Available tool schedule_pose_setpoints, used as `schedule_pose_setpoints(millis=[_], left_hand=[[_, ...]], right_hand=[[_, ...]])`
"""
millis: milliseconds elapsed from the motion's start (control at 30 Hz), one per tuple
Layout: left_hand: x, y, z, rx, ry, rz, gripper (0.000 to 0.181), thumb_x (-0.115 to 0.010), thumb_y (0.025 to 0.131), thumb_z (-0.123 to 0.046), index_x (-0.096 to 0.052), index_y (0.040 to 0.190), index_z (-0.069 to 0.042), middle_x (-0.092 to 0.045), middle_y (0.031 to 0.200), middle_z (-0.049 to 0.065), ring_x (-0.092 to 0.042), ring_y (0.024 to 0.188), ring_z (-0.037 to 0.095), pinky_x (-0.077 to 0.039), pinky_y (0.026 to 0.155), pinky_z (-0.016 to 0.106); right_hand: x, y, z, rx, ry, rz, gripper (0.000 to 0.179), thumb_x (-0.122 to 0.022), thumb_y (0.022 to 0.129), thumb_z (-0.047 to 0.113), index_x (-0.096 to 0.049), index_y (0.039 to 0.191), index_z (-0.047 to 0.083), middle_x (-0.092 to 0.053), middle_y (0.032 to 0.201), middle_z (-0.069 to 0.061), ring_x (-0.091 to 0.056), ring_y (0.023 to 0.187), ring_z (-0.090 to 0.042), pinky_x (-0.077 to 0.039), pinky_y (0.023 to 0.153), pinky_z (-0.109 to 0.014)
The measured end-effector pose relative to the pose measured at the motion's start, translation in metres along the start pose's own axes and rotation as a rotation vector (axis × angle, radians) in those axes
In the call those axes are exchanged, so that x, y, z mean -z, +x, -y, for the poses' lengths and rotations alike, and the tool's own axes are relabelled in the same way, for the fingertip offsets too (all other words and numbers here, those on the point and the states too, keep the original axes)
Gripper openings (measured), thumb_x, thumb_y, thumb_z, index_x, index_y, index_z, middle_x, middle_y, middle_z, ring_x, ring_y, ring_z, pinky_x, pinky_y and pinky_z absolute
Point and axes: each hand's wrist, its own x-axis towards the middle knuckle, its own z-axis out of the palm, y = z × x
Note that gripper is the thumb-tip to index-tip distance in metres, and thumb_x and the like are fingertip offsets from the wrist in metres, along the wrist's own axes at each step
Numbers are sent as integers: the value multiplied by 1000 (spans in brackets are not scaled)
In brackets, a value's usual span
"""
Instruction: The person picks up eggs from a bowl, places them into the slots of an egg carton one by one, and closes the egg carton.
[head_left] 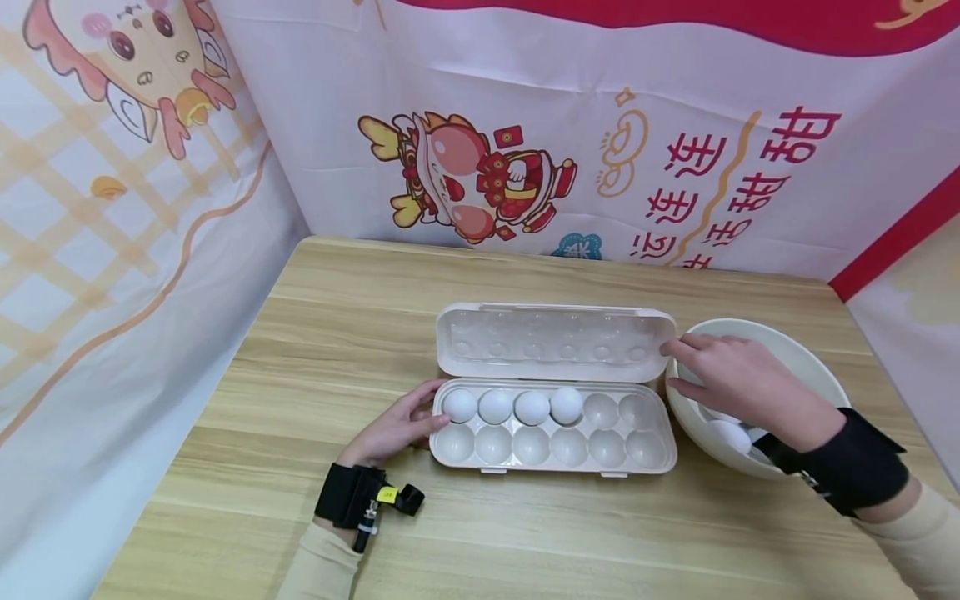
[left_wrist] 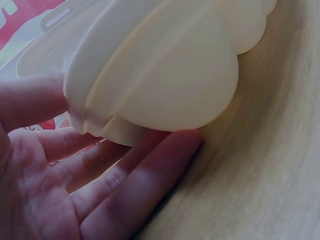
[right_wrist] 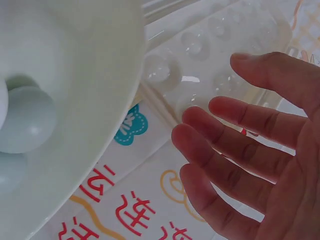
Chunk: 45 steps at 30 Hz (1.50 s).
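Observation:
A white plastic egg box (head_left: 554, 450) lies with its lid (head_left: 555, 343) folded back. Several white eggs (head_left: 532, 407) fill the left part of its back row; the front row's cups hold none. At the box's left end, my left hand (head_left: 401, 427) grips it, thumb at the rim and fingers (left_wrist: 145, 190) beneath the edge in the left wrist view. My right hand (head_left: 731, 379) hovers over the left side of a large white bowl (head_left: 806, 358), fingertips near the lid's right end. Its fingers (right_wrist: 240, 150) are spread and loosely bent around nothing. More eggs (right_wrist: 31, 120) lie inside the bowl.
The wooden table (head_left: 315, 350) carries the box and bowl, with the bowl close against the box's right end. A printed cloth (head_left: 330, 150) hangs behind the table's back edge, and another patterned cloth (head_left: 112, 208) hangs on the left.

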Motion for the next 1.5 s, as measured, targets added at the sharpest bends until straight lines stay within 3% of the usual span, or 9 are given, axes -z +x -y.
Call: schedule_pose_setpoints(millis=[167,433,700,1167,1500], left_hand=[[0,-1,1,-2,-6,4,56,-55,91,-11,-28,140,-9,-46,125,29,-61,93,25,-55,69,32],[1,-1,3,-1,-8,3,57,-56,91,-11,-28,140,-9,-45,126,28,-61,94,25,-56,70,32],[1,-2,3,-7,6,-3,57,-56,91,-11,-28,141,-9,-45,127,29,-60,96,27,-55,71,32],[2,0,4,-10,-7,6,58,-56,91,-13,-28,141,-10,-39,135,28,-59,99,28,-55,73,33],[1,1,4,-11,-17,0,56,-56,91,-12,-29,140,-8,-34,140,27,-56,102,30,-55,75,35]], right_hand=[[-4,2,-9,-61,25,68,42,-76,73,27,-61,106,6,-66,85,-11,-56,63,-18,-56,58,-38],[-13,3,-21,-91,46,98,41,-75,73,27,-62,105,6,-67,90,-12,-57,67,-20,-56,63,-43],[-24,5,-31,-116,39,125,41,-75,74,28,-61,105,6,-67,93,-13,-59,69,-22,-55,63,-45],[-41,6,-46,-183,129,239,33,-73,76,22,-63,103,6,-65,92,-11,-57,74,-22,-53,66,-47],[-49,6,-52,-171,124,215,38,-75,72,21,-62,104,5,-60,97,-16,-58,81,-29,-52,66,-49]])
